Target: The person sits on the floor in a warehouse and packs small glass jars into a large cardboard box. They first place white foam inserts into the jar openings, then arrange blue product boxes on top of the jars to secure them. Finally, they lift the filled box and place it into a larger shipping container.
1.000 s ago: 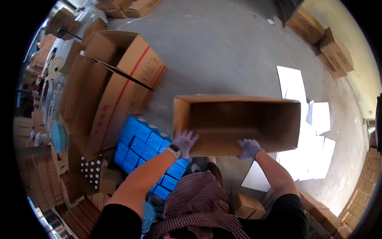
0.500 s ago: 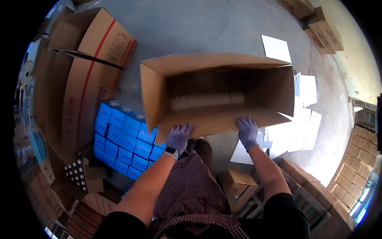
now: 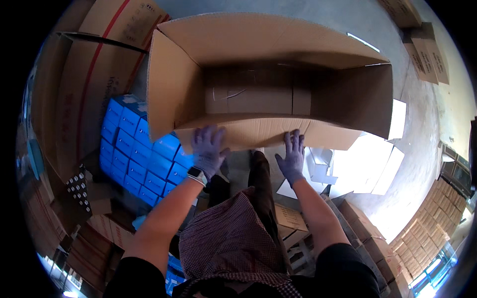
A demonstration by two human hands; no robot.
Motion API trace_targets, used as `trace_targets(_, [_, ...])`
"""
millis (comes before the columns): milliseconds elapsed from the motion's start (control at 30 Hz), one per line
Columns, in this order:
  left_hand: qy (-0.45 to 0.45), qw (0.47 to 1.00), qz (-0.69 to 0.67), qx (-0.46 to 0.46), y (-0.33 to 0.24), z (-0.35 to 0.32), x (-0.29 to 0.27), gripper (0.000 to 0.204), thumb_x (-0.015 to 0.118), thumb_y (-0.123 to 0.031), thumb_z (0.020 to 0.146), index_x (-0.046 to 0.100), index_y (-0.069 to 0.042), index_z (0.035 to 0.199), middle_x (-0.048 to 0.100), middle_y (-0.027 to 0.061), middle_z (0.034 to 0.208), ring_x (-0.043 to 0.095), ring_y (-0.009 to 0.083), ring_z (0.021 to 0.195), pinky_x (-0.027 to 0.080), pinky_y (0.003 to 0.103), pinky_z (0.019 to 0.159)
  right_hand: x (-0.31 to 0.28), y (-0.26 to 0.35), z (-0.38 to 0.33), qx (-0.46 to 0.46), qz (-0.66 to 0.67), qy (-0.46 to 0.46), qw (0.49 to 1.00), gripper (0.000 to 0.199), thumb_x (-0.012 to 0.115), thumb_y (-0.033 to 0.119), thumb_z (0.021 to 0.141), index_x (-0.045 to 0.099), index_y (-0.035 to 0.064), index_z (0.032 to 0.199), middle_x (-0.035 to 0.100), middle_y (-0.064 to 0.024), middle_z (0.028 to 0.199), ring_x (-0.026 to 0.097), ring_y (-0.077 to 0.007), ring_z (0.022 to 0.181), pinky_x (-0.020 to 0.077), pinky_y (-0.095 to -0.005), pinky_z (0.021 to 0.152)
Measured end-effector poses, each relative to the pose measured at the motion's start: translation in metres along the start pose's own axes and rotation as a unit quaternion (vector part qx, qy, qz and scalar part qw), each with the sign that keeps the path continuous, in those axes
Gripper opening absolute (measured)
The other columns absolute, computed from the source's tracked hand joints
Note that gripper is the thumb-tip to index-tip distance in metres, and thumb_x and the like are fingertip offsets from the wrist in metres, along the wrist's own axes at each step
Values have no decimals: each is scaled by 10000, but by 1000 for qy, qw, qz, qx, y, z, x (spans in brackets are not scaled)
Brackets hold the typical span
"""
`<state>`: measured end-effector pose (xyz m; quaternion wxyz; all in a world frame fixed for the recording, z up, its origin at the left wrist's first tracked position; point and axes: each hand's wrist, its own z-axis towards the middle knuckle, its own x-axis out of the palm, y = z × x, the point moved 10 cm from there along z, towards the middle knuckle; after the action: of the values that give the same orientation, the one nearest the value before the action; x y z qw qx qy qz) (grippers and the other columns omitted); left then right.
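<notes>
A large open cardboard box [image 3: 258, 39] stands in front of me, its flaps raised and its inside bare brown board. Pale strips and seams show on its bottom. My left hand [image 3: 207, 151], in a grey-purple knit glove, lies with fingers spread against the left part of the near flap [image 3: 258, 134]. A watch sits on that wrist. My right hand [image 3: 292, 158], gloved alike, has its fingertips on the same flap further right, thumb held apart. Neither hand is closed round anything.
Stacked blue boxes [image 3: 133, 149] stand close on the left, with tall red-striped cartons [image 3: 82, 94] beyond. White sheets [image 3: 355, 166] lie on the floor to the right. Small cartons [image 3: 365, 223] line the lower right, and more cartons [image 3: 425, 52] lean by the far wall.
The box looks larger and nearer, and its near flap slants differently. Both hands have shifted left in the view, the left with fingers more spread. The surroundings have shifted with my head.
</notes>
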<state>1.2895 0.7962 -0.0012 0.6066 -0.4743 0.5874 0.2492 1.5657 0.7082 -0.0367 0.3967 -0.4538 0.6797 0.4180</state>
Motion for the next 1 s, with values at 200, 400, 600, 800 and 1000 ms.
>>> trace_targets(200, [324, 944, -6, -59, 28, 42, 26, 993, 865, -397, 594, 430, -140, 1449, 498, 165, 1403, 427, 379, 1333, 290, 572, 1111, -82, -14, 18, -116, -72, 3, 991, 1070, 909, 367, 556, 398, 209, 1482, 412, -149, 1417, 350, -361, 1365, 230, -543, 1171])
trace_targets(400, [205, 976, -74, 0, 10, 39, 64, 609, 725, -219, 753, 554, -146, 1334, 590, 123, 1298, 554, 315, 1199, 428, 486, 1010, -25, -71, 94, -69, -127, 293, 945, 934, 876, 394, 647, 433, 207, 1448, 512, -114, 1419, 525, -311, 1284, 439, -451, 1066])
trace_targets(600, [133, 986, -69, -67, 19, 64, 54, 309, 550, -137, 864, 616, -185, 1162, 655, 84, 1132, 637, 287, 1037, 492, 435, 875, -38, -71, 139, -76, -134, 131, 979, 358, 708, 387, 834, 674, 197, 1136, 688, -79, 1085, 661, -311, 1014, 537, -429, 825])
trace_targets(800, [164, 982, -42, -80, 19, 54, 48, 248, 506, -202, 928, 624, -219, 1145, 667, 44, 1083, 628, 251, 1066, 460, 491, 949, -48, -65, 122, -80, -185, 60, 978, 312, 733, 359, 806, 693, 130, 1013, 689, -107, 1005, 667, -325, 942, 537, -430, 778])
trace_targets(1000, [-149, 971, -32, -186, 38, -32, 0, 583, 638, -317, 874, 479, -198, 1422, 455, 135, 1449, 379, 328, 1373, 242, 573, 1157, -43, -27, 78, -133, -154, 13, 979, 461, 803, 271, 724, 655, 101, 1125, 651, -142, 1101, 614, -352, 1061, 488, -462, 914])
